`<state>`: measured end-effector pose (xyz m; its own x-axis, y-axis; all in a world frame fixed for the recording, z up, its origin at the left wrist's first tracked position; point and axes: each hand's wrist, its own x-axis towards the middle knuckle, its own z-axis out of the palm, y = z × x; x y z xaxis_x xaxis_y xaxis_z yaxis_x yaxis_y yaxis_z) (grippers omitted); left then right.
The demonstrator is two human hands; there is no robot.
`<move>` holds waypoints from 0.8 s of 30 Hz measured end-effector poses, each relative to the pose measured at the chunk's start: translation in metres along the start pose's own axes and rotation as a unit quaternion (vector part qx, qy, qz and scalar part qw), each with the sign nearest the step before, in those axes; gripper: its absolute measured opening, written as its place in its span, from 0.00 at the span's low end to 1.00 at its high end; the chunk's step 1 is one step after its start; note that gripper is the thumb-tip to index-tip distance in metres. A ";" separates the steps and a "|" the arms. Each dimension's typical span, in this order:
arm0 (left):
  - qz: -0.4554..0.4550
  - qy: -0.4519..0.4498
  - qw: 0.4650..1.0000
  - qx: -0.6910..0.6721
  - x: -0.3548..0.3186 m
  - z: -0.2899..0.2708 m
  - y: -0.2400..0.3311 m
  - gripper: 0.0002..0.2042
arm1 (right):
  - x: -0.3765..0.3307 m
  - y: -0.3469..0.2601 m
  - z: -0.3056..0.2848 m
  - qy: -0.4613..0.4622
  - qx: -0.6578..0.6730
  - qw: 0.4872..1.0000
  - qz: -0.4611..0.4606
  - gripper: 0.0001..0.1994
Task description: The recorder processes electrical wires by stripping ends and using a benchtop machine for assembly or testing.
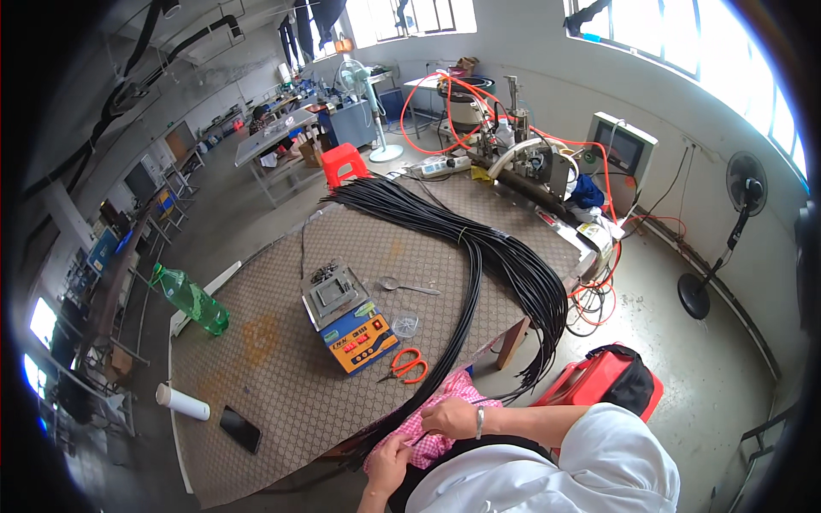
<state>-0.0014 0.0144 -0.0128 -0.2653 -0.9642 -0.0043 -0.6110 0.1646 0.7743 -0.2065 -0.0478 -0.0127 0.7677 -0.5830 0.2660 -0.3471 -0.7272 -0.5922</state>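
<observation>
Over the table's near edge, my left hand (391,462) is closed, with a thin dark strand showing between it and my right hand. My right hand (451,417) is bent over with its fingers pinched on a thin black cable (422,439). A pink checkered cloth (457,386) lies under both hands, across my lap. Right beside them, a long bundle of black cables (469,316) runs down the table to its near edge. A thicker bunch of black cables (410,208) is tied in the middle and droops over the right edge. The cable tips at my fingers are too small to make out.
On the table (282,342) are orange-handled scissors (410,366), a blue and yellow control box (361,340) with a metal tray, a spoon (409,286), a phone (240,429), a white flask (183,402) and a green bottle (190,299). A red stool (603,380) with a black bag stands at the right.
</observation>
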 end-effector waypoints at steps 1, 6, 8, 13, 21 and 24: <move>-0.057 -0.051 0.993 -0.094 0.001 -0.004 0.005 0.10 | -0.002 0.004 0.002 -0.005 -0.007 1.000 -0.012 0.07; -0.170 -0.165 0.938 -0.253 0.007 -0.015 0.004 0.15 | -0.002 0.000 0.001 -0.014 -0.006 0.999 -0.028 0.07; -0.167 -0.134 0.948 -0.236 0.006 -0.012 0.000 0.12 | -0.002 0.002 0.006 -0.018 0.001 0.999 -0.032 0.07; -0.117 0.060 0.938 -0.320 0.014 -0.013 0.004 0.07 | -0.001 0.009 0.006 0.024 0.077 0.996 0.031 0.05; -0.142 0.154 0.774 -0.597 0.030 -0.003 0.011 0.05 | 0.015 0.011 -0.021 0.106 0.380 0.896 0.204 0.06; -0.125 0.126 0.738 -0.651 0.036 0.003 0.019 0.06 | 0.019 0.007 -0.026 -0.001 0.514 0.821 0.248 0.07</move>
<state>-0.0250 -0.0162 -0.0001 -0.0189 -0.9658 -0.2584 0.6604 -0.2061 0.7221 -0.2081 -0.0731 0.0077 0.6701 -0.7143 -0.2018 0.0207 0.2897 -0.9569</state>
